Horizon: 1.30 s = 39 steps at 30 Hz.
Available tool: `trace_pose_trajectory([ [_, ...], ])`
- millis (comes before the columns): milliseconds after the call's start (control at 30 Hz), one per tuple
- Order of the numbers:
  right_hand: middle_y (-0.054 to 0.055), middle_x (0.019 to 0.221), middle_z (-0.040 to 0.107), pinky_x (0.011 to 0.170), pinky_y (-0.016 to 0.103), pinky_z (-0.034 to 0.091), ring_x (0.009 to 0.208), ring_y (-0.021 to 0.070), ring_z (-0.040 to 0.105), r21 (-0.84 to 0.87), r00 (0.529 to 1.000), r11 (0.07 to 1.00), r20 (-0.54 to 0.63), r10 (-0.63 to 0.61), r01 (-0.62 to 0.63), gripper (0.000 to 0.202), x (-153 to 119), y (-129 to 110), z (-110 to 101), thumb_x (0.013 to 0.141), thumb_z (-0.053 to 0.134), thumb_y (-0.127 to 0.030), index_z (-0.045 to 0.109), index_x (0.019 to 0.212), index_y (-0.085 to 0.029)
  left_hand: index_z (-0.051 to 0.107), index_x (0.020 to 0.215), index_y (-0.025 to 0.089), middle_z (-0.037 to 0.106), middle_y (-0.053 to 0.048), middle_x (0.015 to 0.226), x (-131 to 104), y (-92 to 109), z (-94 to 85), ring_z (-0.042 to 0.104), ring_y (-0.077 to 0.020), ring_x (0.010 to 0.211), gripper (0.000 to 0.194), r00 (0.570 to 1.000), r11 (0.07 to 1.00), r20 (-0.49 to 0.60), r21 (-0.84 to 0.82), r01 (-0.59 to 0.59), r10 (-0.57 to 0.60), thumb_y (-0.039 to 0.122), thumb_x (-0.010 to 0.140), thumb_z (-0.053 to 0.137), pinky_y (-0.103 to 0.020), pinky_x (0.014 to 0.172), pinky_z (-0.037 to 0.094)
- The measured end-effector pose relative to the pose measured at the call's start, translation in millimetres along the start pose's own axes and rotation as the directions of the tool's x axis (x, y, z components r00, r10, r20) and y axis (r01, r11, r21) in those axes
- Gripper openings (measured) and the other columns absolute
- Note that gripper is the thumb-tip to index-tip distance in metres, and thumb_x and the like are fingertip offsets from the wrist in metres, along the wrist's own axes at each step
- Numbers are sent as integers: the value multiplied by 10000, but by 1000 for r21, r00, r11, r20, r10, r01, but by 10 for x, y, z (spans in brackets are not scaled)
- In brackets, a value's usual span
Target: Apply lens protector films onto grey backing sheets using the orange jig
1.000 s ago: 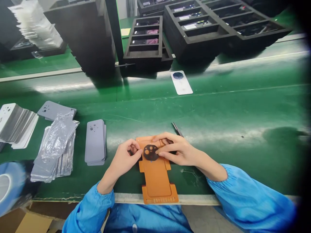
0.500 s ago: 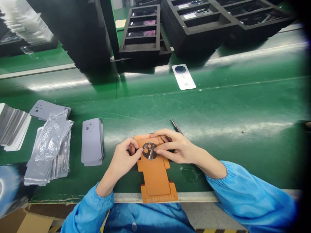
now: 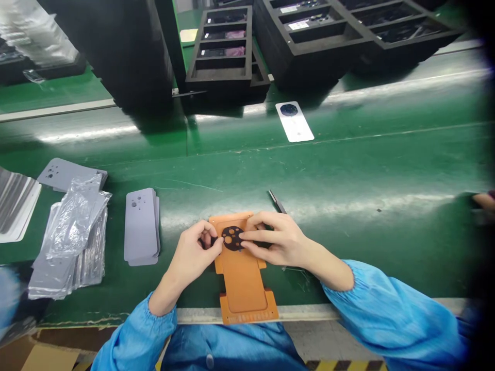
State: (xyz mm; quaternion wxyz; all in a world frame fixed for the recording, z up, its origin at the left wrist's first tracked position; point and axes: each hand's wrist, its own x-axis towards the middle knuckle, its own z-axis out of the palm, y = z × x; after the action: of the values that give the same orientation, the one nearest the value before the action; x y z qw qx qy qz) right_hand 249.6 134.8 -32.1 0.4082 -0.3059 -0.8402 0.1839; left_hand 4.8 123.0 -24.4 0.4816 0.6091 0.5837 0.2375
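A round black camera lens cover point(image 3: 234, 246) with several holes is over the upper part of an orange fixture plate point(image 3: 246, 286). The plate has a shallow phone-shaped recess and sits at the front edge of the bench. My left hand point(image 3: 195, 250) pinches the cover's left rim between thumb and forefinger. On the opposite rim, the fingertips of my right hand point(image 3: 280, 239) grip the cover. Whether the cover touches the plate I cannot tell. Dark tweezers point(image 3: 277, 201) lie just beyond my right hand, their rear end hidden by it.
Left of the plate is a stack of grey phone back panels point(image 3: 141, 226), with plastic-wrapped panels point(image 3: 75, 232) farther left. A white panel with a dark disc point(image 3: 296, 126) lies farther back. Black foam trays point(image 3: 220, 72) line the rear. Fingers of another person point(image 3: 484, 200) show at far right.
The lens cover has tilted, its glossy reflection giving way to a dull dark face, and my right fingers have shifted along its rim. The whole view has moved slightly.
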Motion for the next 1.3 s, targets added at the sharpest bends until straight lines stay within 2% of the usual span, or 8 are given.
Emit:
trace_pose_trajectory([
  [133, 46, 861, 726, 614, 246, 542, 691, 124, 655, 206, 989, 968, 24, 144, -146, 174, 26, -85, 14, 909, 645, -100, 751, 1000, -205, 566, 786, 208, 499, 58, 660, 1, 5, 3, 462, -97, 588, 136, 1000, 1000, -5, -15, -2, 2, 268, 827, 680, -214, 540, 353],
  [333, 56, 891, 754, 466, 246, 416, 486, 72, 460, 312, 918, 863, 165, 362, -396, 147, 25, -158, -16, 856, 706, -156, 760, 991, -176, 567, 781, 205, 500, 56, 658, 1, 16, 1, 467, -97, 585, 145, 1000, 999, -3, -33, 9, -9, 277, 823, 685, -214, 534, 356],
  [400, 60, 869, 753, 441, 239, 385, 483, 72, 459, 320, 890, 831, 155, 428, -455, 96, 31, -164, 8, 853, 718, -192, 771, 931, -172, 569, 781, 205, 501, 55, 655, -1, 18, 1, 473, -97, 582, 147, 1000, 999, -6, -37, 12, -12, 281, 825, 686, -215, 532, 359],
  [567, -21, 572, 604, 429, 230, 343, 444, 79, 400, 232, 798, 772, 33, 601, -591, 105, 34, -177, 135, 860, 677, -199, 773, 891, -169, 568, 780, 206, 510, 55, 645, 1, 19, 4, 486, -100, 575, 150, 1000, 999, -10, -51, 16, -17, 289, 831, 681, -219, 533, 372],
  [667, -37, 562, 565, 431, 229, 340, 440, 75, 379, 211, 815, 796, 13, 579, -568, 137, 23, -176, 169, 851, 646, -174, 763, 921, -166, 568, 775, 206, 507, 56, 636, 1, 16, 9, 481, -100, 569, 158, 1000, 999, -14, -50, 13, -14, 296, 830, 685, -220, 528, 372],
  [967, 4, 784, 653, 462, 225, 394, 493, 70, 442, 194, 891, 875, -10, 454, -443, 150, 24, -145, 148, 880, 626, -139, 730, 974, -192, 568, 760, 211, 520, 47, 641, 2, 7, 26, 542, -111, 574, 165, 999, 1000, -44, -25, -7, 6, 299, 832, 687, -228, 525, 385],
  [1200, 0, 767, 595, 553, 257, 464, 600, 116, 525, 163, 897, 885, 6, 441, -436, 149, -13, -106, 171, 908, 627, -164, 735, 1000, -210, 569, 744, 211, 517, 50, 624, -2, 16, 38, 515, -107, 562, 149, 997, 1000, -68, -5, -31, 30, 280, 809, 682, -225, 526, 385],
  [1300, -10, 738, 542, 561, 261, 445, 619, 123, 517, 158, 878, 864, 41, 478, -478, 126, -7, -79, 127, 910, 652, -191, 755, 981, -209, 565, 736, 208, 507, 53, 615, 4, 21, 42, 484, -101, 557, 143, 994, 998, -88, 21, -59, 61, 265, 797, 681, -221, 521, 372],
])
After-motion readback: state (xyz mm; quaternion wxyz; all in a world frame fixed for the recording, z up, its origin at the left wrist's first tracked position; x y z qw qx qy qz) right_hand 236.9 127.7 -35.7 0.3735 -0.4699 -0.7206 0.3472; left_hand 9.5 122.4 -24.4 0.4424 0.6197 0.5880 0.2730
